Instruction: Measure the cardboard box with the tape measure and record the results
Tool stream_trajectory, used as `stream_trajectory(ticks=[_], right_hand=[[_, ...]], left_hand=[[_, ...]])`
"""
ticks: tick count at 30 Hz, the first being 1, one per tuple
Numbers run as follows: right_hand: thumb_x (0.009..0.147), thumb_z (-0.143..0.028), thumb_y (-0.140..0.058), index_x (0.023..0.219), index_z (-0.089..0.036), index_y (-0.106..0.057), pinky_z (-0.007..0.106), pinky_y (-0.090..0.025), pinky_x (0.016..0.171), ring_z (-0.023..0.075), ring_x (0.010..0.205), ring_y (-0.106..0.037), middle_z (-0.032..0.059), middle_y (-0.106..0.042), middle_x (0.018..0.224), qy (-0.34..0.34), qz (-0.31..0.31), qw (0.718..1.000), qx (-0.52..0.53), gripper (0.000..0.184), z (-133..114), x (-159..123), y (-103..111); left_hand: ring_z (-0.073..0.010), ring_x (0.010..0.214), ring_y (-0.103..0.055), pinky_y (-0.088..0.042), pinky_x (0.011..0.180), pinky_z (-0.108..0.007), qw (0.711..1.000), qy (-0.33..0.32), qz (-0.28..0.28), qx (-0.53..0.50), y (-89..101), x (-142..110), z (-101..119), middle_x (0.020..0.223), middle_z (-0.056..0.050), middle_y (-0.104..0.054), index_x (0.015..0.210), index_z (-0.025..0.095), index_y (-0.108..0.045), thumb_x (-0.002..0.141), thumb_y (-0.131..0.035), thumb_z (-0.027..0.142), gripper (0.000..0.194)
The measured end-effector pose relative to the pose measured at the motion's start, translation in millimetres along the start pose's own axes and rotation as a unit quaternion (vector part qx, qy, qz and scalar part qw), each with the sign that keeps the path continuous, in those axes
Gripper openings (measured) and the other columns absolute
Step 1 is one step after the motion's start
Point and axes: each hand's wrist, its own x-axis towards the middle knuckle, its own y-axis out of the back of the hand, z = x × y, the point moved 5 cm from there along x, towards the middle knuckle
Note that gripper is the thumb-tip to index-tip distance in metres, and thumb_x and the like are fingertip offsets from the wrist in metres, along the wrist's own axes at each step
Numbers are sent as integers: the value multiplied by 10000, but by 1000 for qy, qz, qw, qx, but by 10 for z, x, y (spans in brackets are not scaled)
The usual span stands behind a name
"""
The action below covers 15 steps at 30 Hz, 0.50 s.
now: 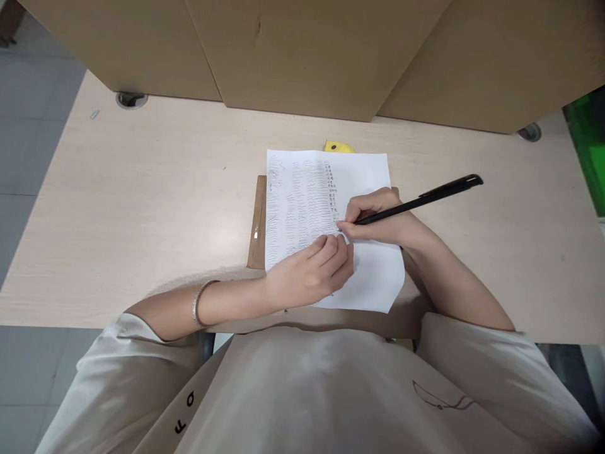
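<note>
A white sheet of paper [368, 277] lies on top of a brown board [258, 227] on the table in front of me. Rows of small wavy marks and columns of small characters cover its left and middle parts. My right hand [375, 214] pinches a black pen [425, 197], its tip end low near the characters and its back end pointing up to the right. Beside it, my left hand [314, 268] rests on the paper with its fingers curled in. I see nothing in those fingers, though their undersides are hidden. A bracelet [197, 304] circles the left wrist.
A yellow object with a black dot [339, 147] pokes out behind the paper's top edge. Tall cardboard panels [293, 63] stand along the back of the pale wooden table [155, 189]. Cable holes [131, 100] sit near the back corners. Grey floor tiles show at left.
</note>
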Motion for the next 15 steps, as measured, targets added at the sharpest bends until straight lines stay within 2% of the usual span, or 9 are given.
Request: stream_trajectory(ticks=[4,7,11,15], right_hand=[[877,-232,-842,650,-236,-598,307,-375,597,137,633,-476,-17,-580,632,-23,9,1000,-10,333,20,-9,5],[879,-283,-874,647,-237,-606,308,-364,586,141,639,-465,-15,-573,628,-30,7,999,-11,358,40,-5,8],[889,-381,-869,648,-250,-581,323,-342,571,141,618,-441,-17,-552,626,-11,14,1000,-7,398,30,3,21],[890,-386,-877,641,-264,-578,355,-343,557,173,642,-453,8,-560,635,-35,10,999,-21,407,12,-5,7]], left_hand=[[-266,1245,-864,-697,1126,-417,999,2,31,23,46,19,-9,1289,-181,-926,1486,12,-783,1312,-585,251,356],[-256,1201,-870,-687,1123,-401,998,2,47,36,78,35,-18,1244,-170,-930,1439,9,-800,1303,-604,247,337],[-256,1212,-872,-688,1128,-399,998,4,48,34,78,30,-19,1249,-172,-931,1437,13,-803,1300,-611,248,333],[-271,1267,-865,-697,1140,-422,1000,0,16,13,27,6,-6,1307,-184,-924,1503,25,-781,1305,-597,240,346]])
